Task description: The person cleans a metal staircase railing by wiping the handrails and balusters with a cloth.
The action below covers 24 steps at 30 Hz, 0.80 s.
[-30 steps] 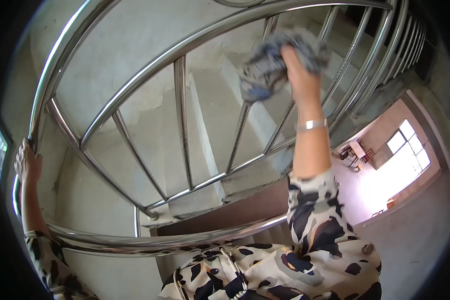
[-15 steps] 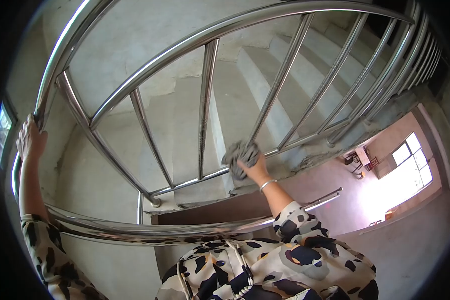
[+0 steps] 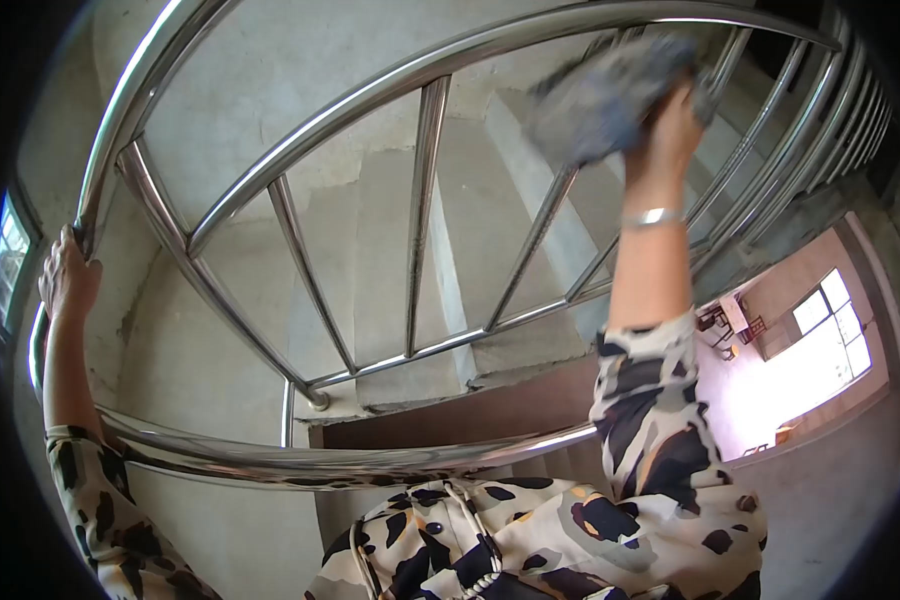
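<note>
A crumpled grey cloth (image 3: 605, 105), smeared by motion, is in my right hand (image 3: 673, 125). That hand is raised near the top of a metal baluster (image 3: 538, 245), just below the curved upper rail (image 3: 370, 100). The cloth hides the baluster's upper end, so I cannot tell whether they touch. At the far left, my left hand (image 3: 68, 278) is closed around the shiny stainless-steel handrail (image 3: 95, 170). A silver bangle (image 3: 654, 217) circles my right wrist.
Concrete steps (image 3: 470, 210) rise behind the balusters toward the upper right. A horizontal metal rail (image 3: 370, 458) crosses close in front of my body. Below on the right, a room with a bright window (image 3: 832, 320) and some furniture (image 3: 728, 322) shows through an opening.
My right hand has moved up and slightly right with the cloth, from the baluster's foot at the lower rail to near its top. My left hand keeps its hold on the handrail.
</note>
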Tool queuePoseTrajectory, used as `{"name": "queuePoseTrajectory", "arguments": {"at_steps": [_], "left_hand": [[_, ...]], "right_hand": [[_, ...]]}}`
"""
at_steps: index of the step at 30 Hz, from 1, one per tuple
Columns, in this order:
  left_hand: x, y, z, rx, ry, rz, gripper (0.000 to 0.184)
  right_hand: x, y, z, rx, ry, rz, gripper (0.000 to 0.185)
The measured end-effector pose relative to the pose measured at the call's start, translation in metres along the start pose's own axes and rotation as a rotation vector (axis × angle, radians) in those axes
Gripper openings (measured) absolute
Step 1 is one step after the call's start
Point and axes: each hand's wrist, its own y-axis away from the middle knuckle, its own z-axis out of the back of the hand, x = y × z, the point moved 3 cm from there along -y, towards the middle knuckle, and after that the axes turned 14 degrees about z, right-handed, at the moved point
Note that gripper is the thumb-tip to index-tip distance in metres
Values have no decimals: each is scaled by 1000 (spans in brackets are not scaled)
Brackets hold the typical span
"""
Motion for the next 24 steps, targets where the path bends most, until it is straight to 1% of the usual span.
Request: {"name": "queuePoseTrajectory", "arguments": {"at_steps": [1, 2, 4, 7, 8, 11, 12, 13, 14, 16, 17, 19, 20, 22, 23, 24], "left_hand": [[2, -3, -4, -28, -6, -8, 67], [4, -4, -7, -25, -16, -12, 67], [4, -6, -9, -63, -17, -18, 66], [3, -6, -9, -45, -26, -15, 66], [4, -7, -10, -44, -30, -16, 66], [4, -9, -11, -56, -44, -33, 66], [4, -9, -10, -54, -47, -32, 66], [4, -8, -10, -50, -48, -29, 66], [3, -7, -9, -48, -48, -30, 66], [2, -5, -6, -55, -31, -28, 65], [0, -3, -3, -57, -32, -26, 65], [-1, 2, 1, -60, -34, -28, 65], [-1, 3, 2, -57, -39, -30, 65], [-2, 2, 4, -16, -13, -23, 66], [-3, 2, 9, -17, -15, -10, 66], [-5, 4, 12, -10, -19, -11, 65]], "right_hand": [[10, -9, -16, -17, -257, -56, 35], [-3, -16, -14, -19, -255, -67, 35], [-33, -28, -2, 96, -295, -42, 42], [-71, 19, 39, 95, 102, -140, 51], [-84, 46, 53, 211, 296, -73, 51], [-119, 154, 104, 289, 488, -340, 54], [-138, 197, 110, 587, 594, -57, 40], [-145, 241, 125, 673, 631, -48, 35], [-101, 250, 114, 765, 690, -138, 30], [-77, 287, 118, 840, 702, -318, 26], [-79, 292, 116, 839, 699, -317, 26], [-87, 299, 111, 929, 779, -243, 25], [-82, 294, 108, 933, 778, -249, 25], [-75, 276, 105, 992, 861, -493, 24], [-60, 268, 102, 868, 759, -634, 23], [-59, 265, 93, 880, 751, -624, 23]]}}
